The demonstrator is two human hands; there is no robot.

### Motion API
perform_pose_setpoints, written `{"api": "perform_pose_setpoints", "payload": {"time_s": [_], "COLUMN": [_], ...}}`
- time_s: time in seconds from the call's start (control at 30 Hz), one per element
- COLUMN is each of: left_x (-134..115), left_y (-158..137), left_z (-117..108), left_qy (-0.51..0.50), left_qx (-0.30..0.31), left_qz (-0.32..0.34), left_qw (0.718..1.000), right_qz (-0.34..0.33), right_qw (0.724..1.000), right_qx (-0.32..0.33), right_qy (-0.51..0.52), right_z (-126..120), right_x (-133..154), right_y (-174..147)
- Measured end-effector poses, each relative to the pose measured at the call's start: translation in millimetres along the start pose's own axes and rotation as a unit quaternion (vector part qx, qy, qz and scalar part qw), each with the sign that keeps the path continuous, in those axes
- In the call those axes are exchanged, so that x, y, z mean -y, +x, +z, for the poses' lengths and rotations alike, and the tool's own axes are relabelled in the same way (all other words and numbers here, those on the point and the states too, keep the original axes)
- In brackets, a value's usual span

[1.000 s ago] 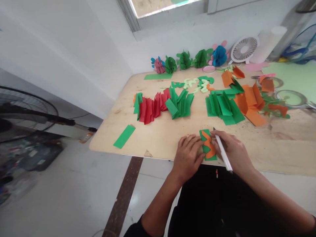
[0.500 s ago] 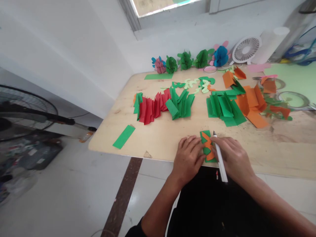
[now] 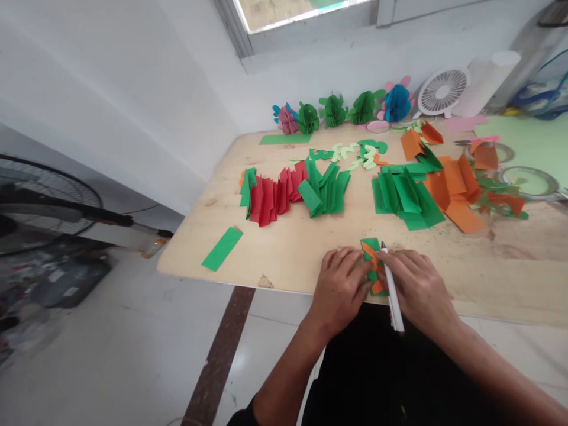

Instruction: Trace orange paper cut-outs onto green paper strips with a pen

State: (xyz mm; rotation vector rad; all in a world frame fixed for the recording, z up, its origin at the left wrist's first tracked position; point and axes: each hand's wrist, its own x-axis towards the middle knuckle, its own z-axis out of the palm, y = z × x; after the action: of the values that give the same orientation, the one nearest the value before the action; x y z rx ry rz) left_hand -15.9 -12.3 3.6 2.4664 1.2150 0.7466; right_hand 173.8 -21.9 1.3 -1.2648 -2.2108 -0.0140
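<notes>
Pale wooden table (image 3: 288, 254) stands against white walls, below a window (image 3: 288, 13). Along its far edge, five folded-paper figures (image 3: 333, 110) make a row, with a small white fan (image 3: 442, 92) to the right of them. At the near edge, right of the middle, lies a green rectangular paper strip (image 3: 372, 275), and over it an orange wavy paper cutout (image 3: 368, 250), partly covered by fingers. Left hand (image 3: 341, 283) rests on the table from the left side, its fingertips touching the papers; I cannot tell if they pinch them. Right hand (image 3: 418, 283) is closed around a slim white pen (image 3: 393, 293), whose dark tip points to the far side, and its fingertips also touch the cutout. Both hands are near each other, with the papers between. Farther away, red pleated paper (image 3: 268, 200) lies beside green pleated paper (image 3: 329, 192); on the right, orange folded sheets (image 3: 457, 183) touch another green folded stack (image 3: 402, 192). Near the left edge, one more flat green strip (image 3: 222, 248) lies alone.
</notes>
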Motion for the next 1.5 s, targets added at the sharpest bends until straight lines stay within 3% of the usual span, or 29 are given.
{"api": "perform_pose_setpoints", "payload": {"time_s": [0.87,1.5], "left_x": [-3,3], "left_y": [17,20], "left_z": [7,3], "left_qy": [0.000,0.013], "left_qx": [-0.063,-0.024], "left_qz": [-0.060,-0.041], "left_qw": [0.996,0.999], "right_qz": [0.014,0.019], "right_qw": [1.000,1.000], "right_qx": [0.018,0.014], "right_qy": [0.001,0.014], "right_z": [0,-3], "right_x": [0,1], "right_y": [1,2]}}
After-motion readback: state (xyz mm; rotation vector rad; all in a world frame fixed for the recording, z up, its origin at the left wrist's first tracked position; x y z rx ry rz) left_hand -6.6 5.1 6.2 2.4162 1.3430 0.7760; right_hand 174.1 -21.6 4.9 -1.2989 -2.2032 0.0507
